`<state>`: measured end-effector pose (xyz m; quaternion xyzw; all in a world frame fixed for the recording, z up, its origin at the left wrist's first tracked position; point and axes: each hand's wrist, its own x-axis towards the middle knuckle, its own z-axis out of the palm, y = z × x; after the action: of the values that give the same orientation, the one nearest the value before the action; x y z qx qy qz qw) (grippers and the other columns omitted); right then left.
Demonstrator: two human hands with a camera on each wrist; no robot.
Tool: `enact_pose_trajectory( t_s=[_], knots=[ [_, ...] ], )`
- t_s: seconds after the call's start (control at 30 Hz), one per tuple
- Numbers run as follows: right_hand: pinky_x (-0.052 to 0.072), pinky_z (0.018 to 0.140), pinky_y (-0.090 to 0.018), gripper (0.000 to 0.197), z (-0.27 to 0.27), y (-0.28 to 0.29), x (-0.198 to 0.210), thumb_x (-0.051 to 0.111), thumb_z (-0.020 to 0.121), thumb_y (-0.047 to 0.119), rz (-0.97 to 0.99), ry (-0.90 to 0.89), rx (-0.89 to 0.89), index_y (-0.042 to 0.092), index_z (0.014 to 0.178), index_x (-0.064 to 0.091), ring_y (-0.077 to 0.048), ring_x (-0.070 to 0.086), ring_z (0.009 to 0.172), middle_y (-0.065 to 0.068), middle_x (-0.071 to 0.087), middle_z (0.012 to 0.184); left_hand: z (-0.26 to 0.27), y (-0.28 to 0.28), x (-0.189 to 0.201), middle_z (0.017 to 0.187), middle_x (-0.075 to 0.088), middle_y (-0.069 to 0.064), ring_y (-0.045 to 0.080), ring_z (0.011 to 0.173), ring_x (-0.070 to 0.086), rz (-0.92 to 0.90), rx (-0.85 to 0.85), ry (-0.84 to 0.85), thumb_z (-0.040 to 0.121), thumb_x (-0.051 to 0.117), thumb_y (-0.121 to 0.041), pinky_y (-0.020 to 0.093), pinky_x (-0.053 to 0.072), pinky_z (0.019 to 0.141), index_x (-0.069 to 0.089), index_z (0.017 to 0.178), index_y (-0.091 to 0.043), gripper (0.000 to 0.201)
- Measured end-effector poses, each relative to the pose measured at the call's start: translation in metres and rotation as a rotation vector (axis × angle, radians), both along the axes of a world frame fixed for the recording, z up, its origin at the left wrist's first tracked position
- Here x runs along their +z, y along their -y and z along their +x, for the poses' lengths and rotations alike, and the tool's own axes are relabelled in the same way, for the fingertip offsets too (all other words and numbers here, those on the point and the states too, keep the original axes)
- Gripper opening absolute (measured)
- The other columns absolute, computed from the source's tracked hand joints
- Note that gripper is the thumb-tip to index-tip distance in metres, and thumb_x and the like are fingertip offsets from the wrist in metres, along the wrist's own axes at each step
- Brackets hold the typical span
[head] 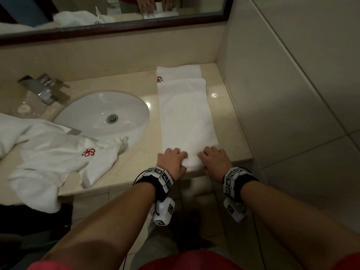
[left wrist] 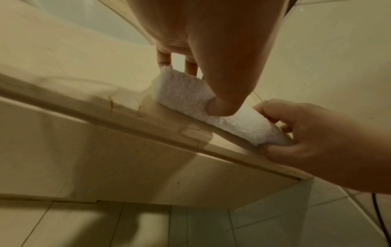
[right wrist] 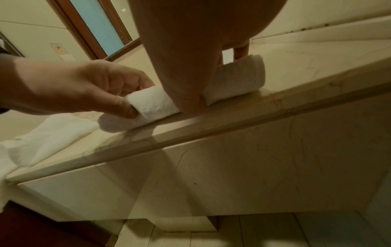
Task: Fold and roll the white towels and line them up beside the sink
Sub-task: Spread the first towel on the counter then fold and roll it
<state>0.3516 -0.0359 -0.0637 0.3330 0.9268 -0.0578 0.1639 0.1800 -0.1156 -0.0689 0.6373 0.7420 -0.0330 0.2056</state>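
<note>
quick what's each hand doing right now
Left hand: closed, fingers curled round the rolled near end of the folded towel.
Right hand: closed, gripping the same rolled end.

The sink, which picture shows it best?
The head view: the whole white sink shows, with its drain and the tap beside it. The left wrist view catches only a pale curved bit of it at the top. The right wrist view does not show it.

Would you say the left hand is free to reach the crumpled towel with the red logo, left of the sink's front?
Probably not yet. The path along the counter looks open, but the left hand grips the folded towel with the right hand; it must let go before reaching the crumpled towel.
</note>
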Motion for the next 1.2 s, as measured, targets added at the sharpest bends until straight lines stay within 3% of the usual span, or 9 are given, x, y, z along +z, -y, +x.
enact_pose_trajectory(
  t_s=[0.13,0.27,0.4,0.57,0.87,1.03,1.13,1.2],
  knots=[
    [0.043,0.085,-0.041,0.039,-0.004,-0.008,0.011,0.056,0.083,0.031,-0.095,0.010,0.003,0.021,0.121,0.052,-0.029,0.051,0.108,-0.006,0.053,0.115,-0.008,-0.007,0.011,0.126,0.054,-0.001,0.027,0.117,0.051,-0.095,-0.012,0.066,0.085,0.056,-0.039,0.043,0.045,0.093,0.051,0.128,-0.033,0.044],
    [0.045,0.091,-0.040,0.041,-0.009,-0.017,0.018,0.053,0.086,0.027,-0.248,0.046,-0.037,0.022,0.126,0.050,-0.028,0.053,0.112,-0.006,0.054,0.120,-0.014,-0.011,0.015,0.131,0.058,-0.002,0.023,0.118,0.055,-0.171,0.074,0.168,0.084,0.060,-0.028,0.038,0.046,0.099,0.053,0.130,-0.034,0.047],
    [0.046,0.093,-0.038,0.046,-0.013,-0.026,0.021,0.054,0.088,0.022,-0.361,0.015,-0.120,0.020,0.133,0.045,-0.029,0.054,0.114,-0.009,0.057,0.126,-0.021,-0.017,0.015,0.125,0.061,0.004,0.026,0.111,0.058,-0.223,0.123,0.231,0.088,0.056,-0.021,0.034,0.047,0.094,0.052,0.127,-0.027,0.040],
    [0.047,0.084,-0.037,0.039,-0.016,-0.034,0.016,0.051,0.091,0.030,-0.386,0.030,-0.201,0.021,0.127,0.041,-0.034,0.058,0.100,-0.014,0.058,0.115,-0.029,-0.026,0.012,0.112,0.064,0.008,0.027,0.098,0.060,-0.239,0.139,0.290,0.089,0.049,-0.014,0.030,0.046,0.081,0.051,0.118,-0.022,0.030],
    [0.046,0.093,-0.040,0.034,-0.022,-0.041,0.007,0.043,0.096,0.024,-0.329,0.015,-0.146,0.011,0.124,0.056,-0.031,0.053,0.109,-0.013,0.046,0.121,-0.036,-0.039,0.005,0.122,0.061,0.008,0.025,0.110,0.058,-0.258,0.104,0.304,0.091,0.042,-0.008,0.022,0.039,0.083,0.058,0.123,-0.018,0.037],
    [0.042,0.093,-0.038,0.034,-0.026,-0.046,0.006,0.041,0.095,0.022,-0.261,0.007,-0.096,0.018,0.125,0.059,-0.028,0.047,0.114,-0.010,0.053,0.121,-0.044,-0.044,0.000,0.129,0.060,0.004,0.022,0.111,0.059,-0.239,0.065,0.300,0.086,0.046,-0.007,0.031,0.048,0.096,0.066,0.118,-0.021,0.040],
    [0.043,0.087,-0.037,0.030,-0.027,-0.046,0.007,0.046,0.093,0.020,-0.249,-0.061,-0.152,0.022,0.122,0.053,-0.028,0.052,0.107,-0.009,0.057,0.115,-0.047,-0.045,-0.005,0.130,0.059,0.000,0.020,0.117,0.056,-0.220,0.039,0.271,0.088,0.049,-0.010,0.032,0.045,0.102,0.065,0.119,-0.023,0.038],
    [0.043,0.079,-0.036,0.023,-0.027,-0.046,0.006,0.047,0.091,0.020,-0.232,-0.086,-0.174,0.022,0.113,0.051,-0.030,0.055,0.096,-0.010,0.056,0.106,-0.048,-0.045,-0.007,0.123,0.062,-0.002,0.020,0.111,0.059,-0.210,0.050,0.251,0.087,0.050,-0.012,0.031,0.048,0.096,0.064,0.117,-0.027,0.036]
  ],
)
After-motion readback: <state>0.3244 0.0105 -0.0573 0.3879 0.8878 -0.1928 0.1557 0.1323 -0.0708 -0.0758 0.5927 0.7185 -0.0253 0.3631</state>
